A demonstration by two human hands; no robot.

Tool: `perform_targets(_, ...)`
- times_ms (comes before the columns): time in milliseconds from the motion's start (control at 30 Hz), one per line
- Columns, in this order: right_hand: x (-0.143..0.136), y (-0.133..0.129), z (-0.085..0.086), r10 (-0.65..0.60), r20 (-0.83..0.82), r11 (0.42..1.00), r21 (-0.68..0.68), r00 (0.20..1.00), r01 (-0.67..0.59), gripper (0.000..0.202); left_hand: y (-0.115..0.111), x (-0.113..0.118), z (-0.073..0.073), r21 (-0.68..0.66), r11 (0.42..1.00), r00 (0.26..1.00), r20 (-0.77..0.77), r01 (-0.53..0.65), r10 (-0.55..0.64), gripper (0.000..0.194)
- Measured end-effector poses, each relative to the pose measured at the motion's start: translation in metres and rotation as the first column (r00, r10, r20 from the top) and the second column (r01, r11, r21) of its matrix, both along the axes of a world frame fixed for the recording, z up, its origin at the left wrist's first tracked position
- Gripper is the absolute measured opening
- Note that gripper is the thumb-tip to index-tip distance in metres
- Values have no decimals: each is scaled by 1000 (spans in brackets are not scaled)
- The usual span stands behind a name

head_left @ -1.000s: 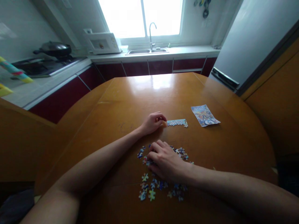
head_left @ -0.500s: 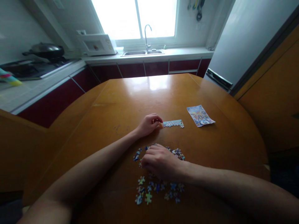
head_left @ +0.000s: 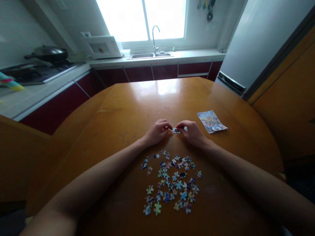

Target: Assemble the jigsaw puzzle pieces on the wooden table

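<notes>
My left hand [head_left: 159, 131] rests on the table with curled fingers, its fingertips at the left end of a joined strip of jigsaw puzzle [head_left: 175, 130]. Across from it, my right hand [head_left: 193, 132] bends over the strip and covers most of its right part. Thumb and forefinger of that hand are pinched on a small, dark-looking puzzle piece [head_left: 176, 130] at the strip's lower edge; whether it is joined there I cannot tell. Nearer to me, between my forearms, many loose puzzle pieces [head_left: 167, 179] lie scattered.
A creased picture sheet [head_left: 212, 122] lies right of my right hand on the wooden table [head_left: 137, 108]. Beyond the table's far edge are a sink [head_left: 142, 56] with a faucet, a white microwave [head_left: 102, 47], and a lidded pan [head_left: 50, 53] on the stove. A fridge [head_left: 265, 42] stands at right.
My right hand has moved from above the loose pieces, forward and right, to the joined strip, uncovering the pile. My left hand has stayed at the strip's left end.
</notes>
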State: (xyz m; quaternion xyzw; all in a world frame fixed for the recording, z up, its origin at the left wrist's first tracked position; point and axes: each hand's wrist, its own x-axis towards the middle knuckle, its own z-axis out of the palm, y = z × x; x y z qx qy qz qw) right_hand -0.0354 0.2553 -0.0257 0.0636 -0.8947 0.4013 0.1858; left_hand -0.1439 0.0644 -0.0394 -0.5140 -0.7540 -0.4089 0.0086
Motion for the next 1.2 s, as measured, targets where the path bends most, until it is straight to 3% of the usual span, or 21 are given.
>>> perform_targets(200, -4, -6, -6, 66, -2, 983, 170, 998, -65, 16, 0, -1, -3, -21, 1000, 999, -35, 18, -19, 22)
perform_targets(433, -4, -2, -10, -11, 7, 967, 253, 1000, 8, 12, 1, 0, -1, -14, 1000, 999, -35, 18, -19, 23)
perform_targets(733, -5, -3, -14, -31, -24, 980, 194, 999, 35, 9, 0, -1, -2, -16, 999, 998, -53, 35, -36, 23)
perform_targets(900, -6, 2, -15, -141, -69, 981, 128, 988, 149, 13, -1, 1, 0, -15, 996, 991, -92, 93, -94, 22)
perform_targets(1033, -7, 4, -17, -226, -54, 966, 119, 973, 231, 16, -3, 2, 1, -91, 989, 976, -170, 118, -132, 15)
perform_targets(1200, -7, 3, -18, -267, -38, 954, 132, 963, 269, 16, -4, 2, 1, -121, 985, 972, -188, 119, -141, 14)
